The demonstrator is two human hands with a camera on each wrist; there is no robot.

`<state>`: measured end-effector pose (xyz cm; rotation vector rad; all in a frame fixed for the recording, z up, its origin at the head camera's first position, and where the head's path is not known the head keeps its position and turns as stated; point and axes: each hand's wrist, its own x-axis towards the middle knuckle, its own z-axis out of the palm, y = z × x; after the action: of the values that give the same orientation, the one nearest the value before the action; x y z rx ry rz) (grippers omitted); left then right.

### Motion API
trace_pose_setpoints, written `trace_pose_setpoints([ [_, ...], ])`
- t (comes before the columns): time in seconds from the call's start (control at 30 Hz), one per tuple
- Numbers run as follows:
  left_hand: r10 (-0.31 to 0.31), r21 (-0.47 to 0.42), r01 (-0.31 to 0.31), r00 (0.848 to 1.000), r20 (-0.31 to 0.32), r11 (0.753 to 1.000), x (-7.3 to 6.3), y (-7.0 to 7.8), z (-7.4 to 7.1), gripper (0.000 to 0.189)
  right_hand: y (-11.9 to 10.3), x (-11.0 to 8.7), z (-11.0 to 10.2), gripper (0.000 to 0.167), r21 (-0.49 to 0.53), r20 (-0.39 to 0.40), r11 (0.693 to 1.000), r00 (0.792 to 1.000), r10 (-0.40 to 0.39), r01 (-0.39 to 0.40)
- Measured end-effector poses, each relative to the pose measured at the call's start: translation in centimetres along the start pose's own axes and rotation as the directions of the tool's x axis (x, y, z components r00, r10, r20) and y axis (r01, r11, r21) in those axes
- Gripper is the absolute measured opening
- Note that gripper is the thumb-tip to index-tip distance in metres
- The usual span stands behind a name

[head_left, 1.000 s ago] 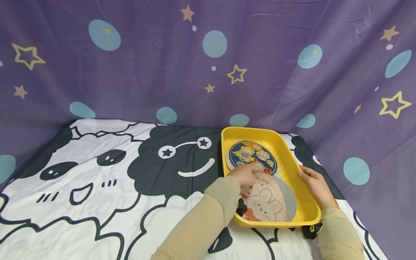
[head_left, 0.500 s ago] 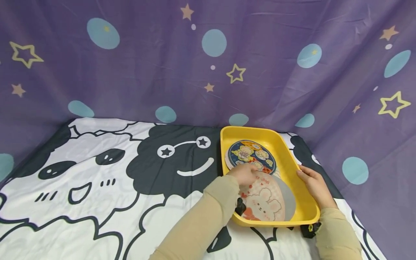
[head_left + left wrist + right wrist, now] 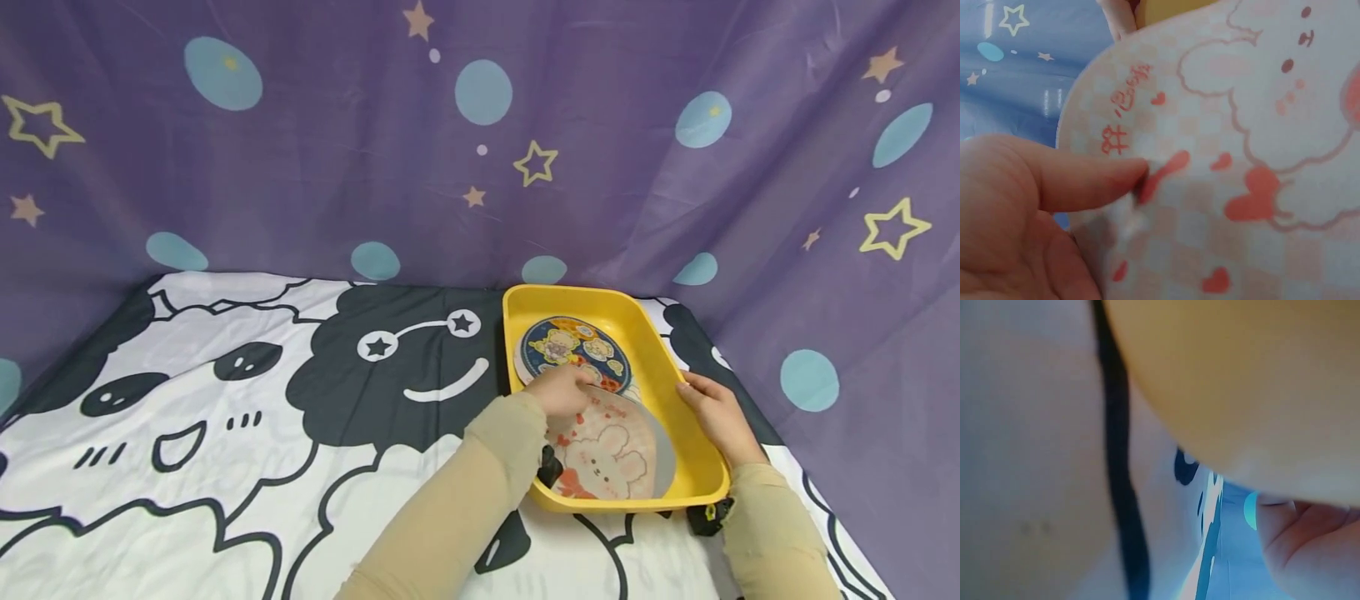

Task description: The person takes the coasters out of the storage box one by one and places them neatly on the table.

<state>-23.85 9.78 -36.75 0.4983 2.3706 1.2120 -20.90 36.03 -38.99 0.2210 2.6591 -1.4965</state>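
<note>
In the head view, a yellow plastic tray (image 3: 667,367) stands on the right part of the cloth. My left hand (image 3: 561,390) reaches into it and pinches the edge of a pink round mat (image 3: 600,462) printed with a white rabbit. The left wrist view shows the thumb (image 3: 1094,181) pressed on the printed face, with the other fingers behind the mat. A dark blue round mat (image 3: 551,333) with cartoon figures lies farther back in the tray. Grey (image 3: 663,458) shows beside the pink mat's right edge. My right hand (image 3: 722,421) grips the tray's right rim, thumb on the inside.
A black-and-white cartoon cloth (image 3: 247,483) covers the table left of the tray. Behind hangs a purple curtain (image 3: 300,150) with stars and blue dots, close to the tray's far end. In the right wrist view, the tray's outer side (image 3: 1260,381) fills the upper right.
The whole head view has shifted slightly, so the tray and hands appear a little higher and more to the left. Both hands keep their hold.
</note>
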Motion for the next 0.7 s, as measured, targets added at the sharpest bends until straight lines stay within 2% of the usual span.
trace_pose_setpoints([
  [0.2,0.053,-0.065,-0.053,0.999,0.0,0.996,0.8,0.1,-0.2,0.039,-0.1,0.2,-0.3,0.055,0.028,0.001,1.0,1.0,-0.011,0.011],
  [0.47,0.083,-0.085,-0.087,0.995,-0.05,0.993,0.5,0.9,-0.5,0.038,-0.2,0.2,-0.3,0.055,0.036,-0.006,0.999,1.0,-0.012,0.012],
  [0.57,0.081,-0.136,-0.088,0.995,-0.053,0.987,0.3,1.2,-0.6,0.036,-0.2,0.2,-0.3,0.056,0.032,-0.004,0.999,1.0,-0.005,0.005],
  [0.7,0.08,-0.242,-0.096,0.994,-0.072,0.966,0.2,1.5,-0.8,0.036,-0.1,0.2,-0.2,0.056,0.015,-0.007,1.0,1.0,0.011,-0.011],
])
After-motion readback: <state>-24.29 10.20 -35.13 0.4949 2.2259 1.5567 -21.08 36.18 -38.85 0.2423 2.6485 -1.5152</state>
